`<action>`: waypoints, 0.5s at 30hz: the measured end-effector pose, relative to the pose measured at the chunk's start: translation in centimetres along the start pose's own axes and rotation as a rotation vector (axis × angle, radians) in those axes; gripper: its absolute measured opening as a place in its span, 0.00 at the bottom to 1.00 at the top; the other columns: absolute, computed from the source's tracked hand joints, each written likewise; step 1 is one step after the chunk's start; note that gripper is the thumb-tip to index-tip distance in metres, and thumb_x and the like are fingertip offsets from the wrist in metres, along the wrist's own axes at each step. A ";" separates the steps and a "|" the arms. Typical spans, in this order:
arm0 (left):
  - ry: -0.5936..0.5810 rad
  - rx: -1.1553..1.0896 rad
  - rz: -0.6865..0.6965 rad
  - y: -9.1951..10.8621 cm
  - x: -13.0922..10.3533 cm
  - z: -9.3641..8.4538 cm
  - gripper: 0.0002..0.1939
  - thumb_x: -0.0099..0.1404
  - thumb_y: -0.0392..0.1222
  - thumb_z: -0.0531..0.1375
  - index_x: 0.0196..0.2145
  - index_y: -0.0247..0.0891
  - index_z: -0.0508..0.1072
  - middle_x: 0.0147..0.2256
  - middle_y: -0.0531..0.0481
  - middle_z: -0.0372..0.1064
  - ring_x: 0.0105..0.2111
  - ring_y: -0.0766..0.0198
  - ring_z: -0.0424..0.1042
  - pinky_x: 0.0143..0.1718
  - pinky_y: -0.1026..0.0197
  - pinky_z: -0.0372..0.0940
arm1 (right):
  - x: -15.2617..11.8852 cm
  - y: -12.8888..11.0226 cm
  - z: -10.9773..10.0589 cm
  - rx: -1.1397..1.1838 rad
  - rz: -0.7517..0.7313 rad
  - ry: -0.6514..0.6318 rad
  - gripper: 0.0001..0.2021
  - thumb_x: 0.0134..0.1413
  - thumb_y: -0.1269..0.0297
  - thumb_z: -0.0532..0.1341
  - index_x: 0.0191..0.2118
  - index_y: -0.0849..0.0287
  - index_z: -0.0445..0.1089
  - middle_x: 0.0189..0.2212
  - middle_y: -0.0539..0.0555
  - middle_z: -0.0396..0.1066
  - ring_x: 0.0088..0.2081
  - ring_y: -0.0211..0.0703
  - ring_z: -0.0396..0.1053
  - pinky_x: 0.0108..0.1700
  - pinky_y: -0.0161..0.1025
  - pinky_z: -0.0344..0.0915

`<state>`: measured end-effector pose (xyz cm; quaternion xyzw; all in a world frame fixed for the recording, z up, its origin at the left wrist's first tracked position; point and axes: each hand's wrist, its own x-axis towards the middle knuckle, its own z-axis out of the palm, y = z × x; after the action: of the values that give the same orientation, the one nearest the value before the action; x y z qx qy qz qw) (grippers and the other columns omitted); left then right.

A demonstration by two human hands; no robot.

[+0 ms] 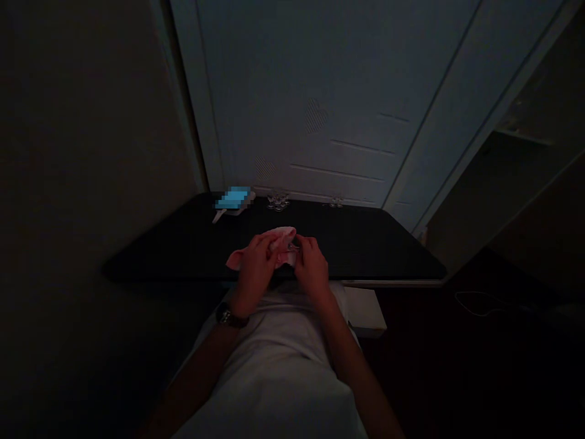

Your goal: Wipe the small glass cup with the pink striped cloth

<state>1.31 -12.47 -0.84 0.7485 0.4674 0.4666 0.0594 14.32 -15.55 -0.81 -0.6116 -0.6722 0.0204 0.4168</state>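
Close to the front edge of the black table, a crumpled pink cloth (284, 233) is bunched between my hands. My left hand (259, 263), with a dark watch on the wrist, is closed around the cloth, and a loose end sticks out to its left. Thumb and fingers of my right hand (312, 261) pinch at the cloth's right side. There, a small shiny thing (293, 246) shows against the cloth; dim light and the fingers hide its kind.
Toward the back of the black table (365, 244) lie a cluster of small shiny pieces (278, 201) and a smaller group (337, 201). A lit screen (234, 198) stands at back left. Behind is a pale panel (347, 73); a white box (365, 308) sits below right.
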 end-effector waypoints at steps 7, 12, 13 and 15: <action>0.014 -0.039 0.016 0.1 -0.1 -0.4 0.13 0.64 0.41 0.50 0.44 0.39 0.69 0.43 0.47 0.68 0.41 0.59 0.67 0.45 0.58 0.62 | -0.1 0.6 0.3 -0.013 0.044 -0.005 0.09 0.58 0.62 0.49 0.39 0.57 0.64 0.34 0.51 0.68 0.36 0.38 0.65 0.37 0.32 0.57; -0.005 -0.078 0.016 0.3 0.0 -0.6 0.14 0.64 0.42 0.49 0.44 0.38 0.69 0.42 0.47 0.69 0.42 0.60 0.67 0.45 0.59 0.61 | -0.2 0.7 0.4 -0.017 0.078 -0.009 0.08 0.57 0.60 0.51 0.35 0.57 0.63 0.30 0.50 0.69 0.31 0.36 0.65 0.31 0.31 0.54; -0.007 -0.085 0.013 0.3 0.0 -0.6 0.14 0.64 0.42 0.49 0.44 0.38 0.69 0.43 0.47 0.69 0.42 0.60 0.67 0.45 0.59 0.61 | -0.2 0.6 0.4 -0.027 0.081 -0.009 0.08 0.57 0.59 0.51 0.35 0.57 0.63 0.30 0.50 0.69 0.31 0.36 0.65 0.31 0.31 0.54; -0.001 -0.090 0.011 0.3 0.0 -0.5 0.14 0.64 0.42 0.49 0.44 0.38 0.69 0.44 0.48 0.69 0.43 0.60 0.67 0.46 0.59 0.61 | -0.2 0.5 0.4 -0.048 0.082 -0.011 0.08 0.57 0.59 0.51 0.35 0.57 0.62 0.30 0.49 0.69 0.30 0.36 0.65 0.30 0.31 0.53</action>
<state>1.10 -12.77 -0.38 0.7479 0.4418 0.4871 0.0905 14.51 -15.42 -1.48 -0.6484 -0.6490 0.0247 0.3971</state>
